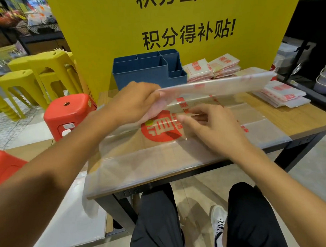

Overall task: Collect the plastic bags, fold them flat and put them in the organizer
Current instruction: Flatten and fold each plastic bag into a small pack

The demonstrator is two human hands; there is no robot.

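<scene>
Lifting plastic bag (213,86) edge, left hand (133,102); right hand (211,127) pressing below

L hand (137,101) lifting bag edge (213,85), R hand (210,125) pressing bag flat, blue organizer (148,71) behind

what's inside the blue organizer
The blue organizer shows only bare compartment walls; no bags stick out. Its compartment floors are hidden by the walls, so the bottoms cannot be checked.
</scene>
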